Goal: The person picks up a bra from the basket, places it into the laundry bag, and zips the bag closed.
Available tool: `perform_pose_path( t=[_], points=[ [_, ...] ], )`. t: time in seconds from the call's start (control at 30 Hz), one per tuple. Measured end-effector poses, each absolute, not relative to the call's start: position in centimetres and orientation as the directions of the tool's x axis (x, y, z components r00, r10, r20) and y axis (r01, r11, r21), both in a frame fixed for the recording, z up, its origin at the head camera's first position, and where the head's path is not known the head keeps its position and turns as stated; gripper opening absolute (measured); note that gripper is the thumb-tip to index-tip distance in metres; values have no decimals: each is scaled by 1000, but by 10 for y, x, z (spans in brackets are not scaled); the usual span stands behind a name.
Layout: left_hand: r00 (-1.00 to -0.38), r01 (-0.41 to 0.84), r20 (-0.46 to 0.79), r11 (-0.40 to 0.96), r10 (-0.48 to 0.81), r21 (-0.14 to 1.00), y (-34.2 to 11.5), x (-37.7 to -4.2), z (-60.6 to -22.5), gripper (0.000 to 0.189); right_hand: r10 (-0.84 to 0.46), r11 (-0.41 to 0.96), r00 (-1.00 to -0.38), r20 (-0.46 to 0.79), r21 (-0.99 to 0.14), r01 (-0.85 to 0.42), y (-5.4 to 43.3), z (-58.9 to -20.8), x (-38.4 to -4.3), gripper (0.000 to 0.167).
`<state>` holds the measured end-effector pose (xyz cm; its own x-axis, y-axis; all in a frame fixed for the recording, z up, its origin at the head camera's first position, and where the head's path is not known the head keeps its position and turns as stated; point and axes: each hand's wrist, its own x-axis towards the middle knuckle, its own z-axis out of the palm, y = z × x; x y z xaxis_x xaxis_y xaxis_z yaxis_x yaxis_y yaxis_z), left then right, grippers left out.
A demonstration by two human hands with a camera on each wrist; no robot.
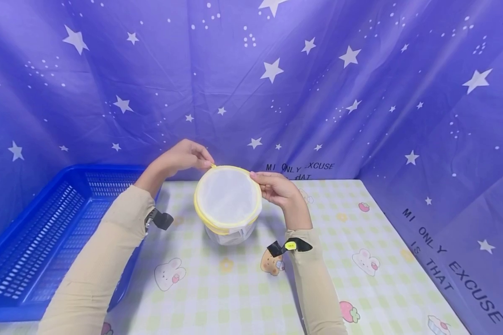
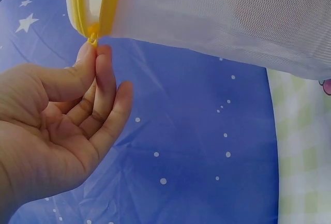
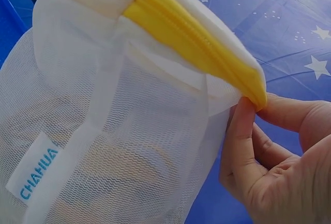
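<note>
Between the two hands is a white mesh laundry bag [image 1: 228, 197], round-topped, with a yellow zipper band [image 3: 191, 38] around its rim. My left hand [image 2: 67, 110] pinches the yellow zipper pull [image 2: 92, 39] between thumb and index finger at the far left of the rim. On the other side my right hand [image 3: 274, 151] pinches the rim's yellow edge between thumb and fingers. A white label [image 3: 33, 167] with blue lettering shows on the bag's side. Something tan shows faintly through the mesh, too blurred to name.
A blue plastic basket [image 1: 77, 232] with slotted walls stands at the left, beside the left forearm. The table has a green-checked cloth [image 1: 218, 298] with cartoon prints. A purple star-patterned curtain [image 1: 234, 83] hangs behind and to the right.
</note>
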<state>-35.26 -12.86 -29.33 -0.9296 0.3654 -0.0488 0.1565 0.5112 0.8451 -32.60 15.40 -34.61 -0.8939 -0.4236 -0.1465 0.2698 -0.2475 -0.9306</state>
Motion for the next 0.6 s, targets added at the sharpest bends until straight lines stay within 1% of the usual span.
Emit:
perform_pose_path(
  t=[0.2, 0.4, 0.47, 0.6],
  points=[
    [-933, 151, -51, 516, 356, 843, -131, -354, -292, 6, -413, -251, -899, -147, -930, 268, 153, -347, -328, 38],
    [-937, 141, -58, 524, 345, 840, -136, -355, -293, 7, -353, -299, -919, -175, -910, 289, 154, -347, -329, 37],
    [-936, 140, -60, 522, 347, 841, -138, -356, -293, 9, -353, -307, -918, -181, -904, 297, 155, -347, -330, 37],
    [-951, 112, -59, 516, 304, 849, -140, -356, -293, 10, -386, -282, -905, -179, -911, 300, 157, -348, -331, 35]
  ],
)
